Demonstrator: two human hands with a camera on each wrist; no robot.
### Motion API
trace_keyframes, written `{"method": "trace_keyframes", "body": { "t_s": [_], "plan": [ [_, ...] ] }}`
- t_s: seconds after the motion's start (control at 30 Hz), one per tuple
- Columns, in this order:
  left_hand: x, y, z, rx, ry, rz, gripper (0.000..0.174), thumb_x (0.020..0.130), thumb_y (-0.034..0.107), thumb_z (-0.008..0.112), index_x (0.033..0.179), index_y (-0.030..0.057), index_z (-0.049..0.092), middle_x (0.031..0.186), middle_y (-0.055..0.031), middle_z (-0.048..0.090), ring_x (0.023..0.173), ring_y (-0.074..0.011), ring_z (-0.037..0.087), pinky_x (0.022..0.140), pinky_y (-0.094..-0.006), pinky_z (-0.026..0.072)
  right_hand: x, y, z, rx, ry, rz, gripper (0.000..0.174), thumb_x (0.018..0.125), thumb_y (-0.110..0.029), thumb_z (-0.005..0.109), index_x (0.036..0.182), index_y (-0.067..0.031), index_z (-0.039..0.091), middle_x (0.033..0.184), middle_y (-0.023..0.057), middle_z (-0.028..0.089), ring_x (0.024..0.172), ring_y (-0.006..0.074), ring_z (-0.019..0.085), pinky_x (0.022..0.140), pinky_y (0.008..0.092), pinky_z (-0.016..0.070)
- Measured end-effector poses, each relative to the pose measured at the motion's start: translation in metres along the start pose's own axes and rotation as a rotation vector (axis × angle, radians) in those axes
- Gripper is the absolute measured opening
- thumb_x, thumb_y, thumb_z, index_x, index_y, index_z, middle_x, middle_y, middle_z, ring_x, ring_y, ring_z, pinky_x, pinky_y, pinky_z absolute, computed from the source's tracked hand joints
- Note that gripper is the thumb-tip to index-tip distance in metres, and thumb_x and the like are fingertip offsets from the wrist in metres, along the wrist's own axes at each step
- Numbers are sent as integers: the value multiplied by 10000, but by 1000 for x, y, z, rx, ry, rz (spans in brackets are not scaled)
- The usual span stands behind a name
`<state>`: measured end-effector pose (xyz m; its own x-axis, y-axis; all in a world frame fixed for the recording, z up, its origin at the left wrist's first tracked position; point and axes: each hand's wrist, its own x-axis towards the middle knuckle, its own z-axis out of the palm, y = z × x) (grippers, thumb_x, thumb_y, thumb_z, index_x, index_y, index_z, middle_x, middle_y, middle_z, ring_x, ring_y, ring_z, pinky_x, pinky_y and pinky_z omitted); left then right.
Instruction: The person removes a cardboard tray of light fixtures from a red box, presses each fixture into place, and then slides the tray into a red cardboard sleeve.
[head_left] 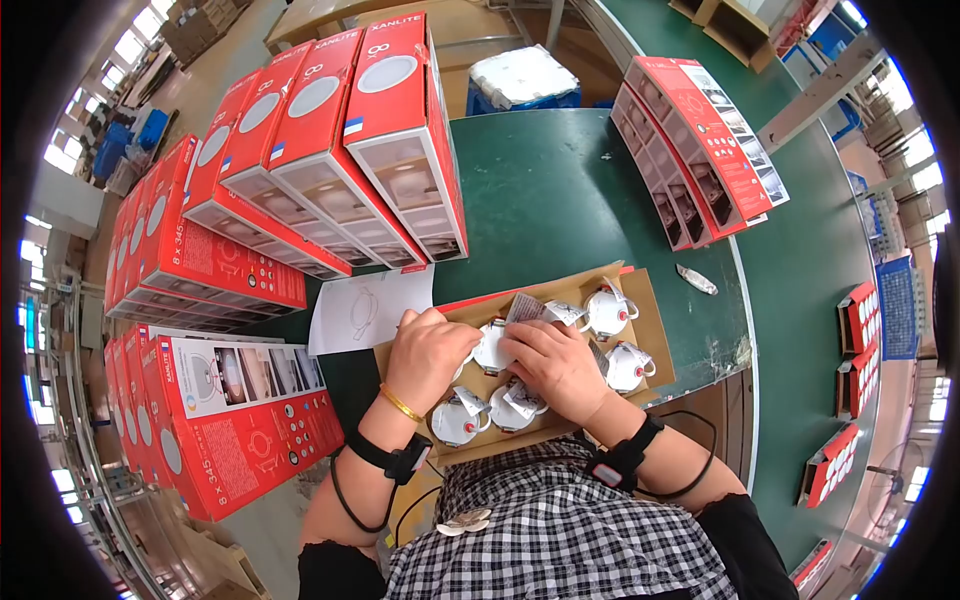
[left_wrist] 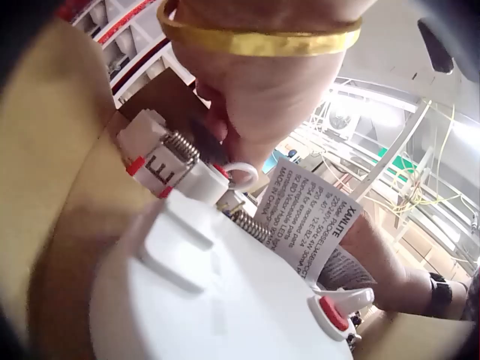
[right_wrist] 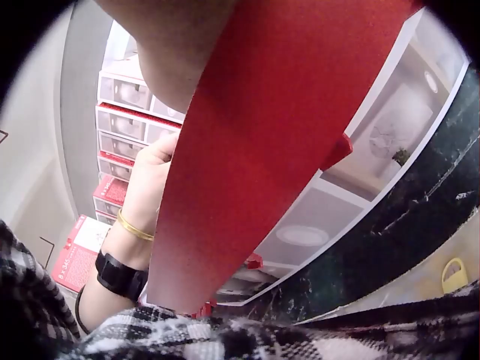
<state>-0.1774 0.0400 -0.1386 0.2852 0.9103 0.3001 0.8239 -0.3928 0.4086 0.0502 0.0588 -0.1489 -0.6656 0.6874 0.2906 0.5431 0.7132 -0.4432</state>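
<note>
Several round white lamps with springs, red parts and printed labels lie in an open cardboard box (head_left: 640, 290). One lamp (head_left: 492, 346) is between the two hands in the head view. My left hand (head_left: 425, 360), with curled fingers, grips its left edge. From the right, my right hand (head_left: 557, 368) holds the same lamp with bent fingers; its fingertips are partly hidden. In the left wrist view, a white lamp (left_wrist: 217, 285) fills the foreground below my left hand (left_wrist: 262, 97). A red box flap (right_wrist: 255, 135) covers much of the right wrist view.
Red lamp boxes (head_left: 385, 120) stand in rows at the left, and more (head_left: 690, 150) at the back right of the green table (head_left: 530, 190). A printed sheet (head_left: 365, 310) lies behind the left hand. A small wrapped item (head_left: 697, 279) is right of the open box.
</note>
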Motion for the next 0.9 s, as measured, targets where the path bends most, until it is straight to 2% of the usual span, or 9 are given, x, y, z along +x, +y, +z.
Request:
{"method": "trace_keyframes", "body": {
  "t_s": [0.1,0.17,0.53,0.6,0.9],
  "plan": [
    [2,-2,-3,-34,-6,2,61,798,179,790,843,153,757,758,34,707,766,-175,604,739,-359,403,0,0,0,1,-6,-3,378,795,-156,772,1158,-108,678,1238,34,647,1155,209,627,929,371,470],
    [4,-4,-3,-29,-26,17,63,796,178,791,842,151,757,756,34,708,761,-174,604,737,-358,404,0,1,1,-12,14,-15,341,831,-175,706,1163,-116,661,1246,26,643,1149,185,619,882,359,458],
    [2,-10,1,-17,-39,98,67,795,173,782,850,144,757,797,39,726,758,-167,607,737,-353,405,-2,2,4,-9,8,-12,349,828,-178,709,1163,-93,662,1250,39,642,1159,195,618,918,365,452],
    [3,-9,0,-31,-24,96,41,815,164,725,849,143,732,793,30,712,770,-177,605,746,-349,414,-2,3,4,-16,3,-16,353,827,-179,709,1165,-90,662,1250,40,642,1162,198,617,926,365,452],
    [4,-11,0,-73,-19,82,55,808,172,760,841,141,727,786,30,713,765,-178,602,740,-355,407,-2,3,5,-10,14,-26,357,829,-174,699,1172,-81,662,1262,49,641,1175,207,614,938,366,452]
  ]
}}
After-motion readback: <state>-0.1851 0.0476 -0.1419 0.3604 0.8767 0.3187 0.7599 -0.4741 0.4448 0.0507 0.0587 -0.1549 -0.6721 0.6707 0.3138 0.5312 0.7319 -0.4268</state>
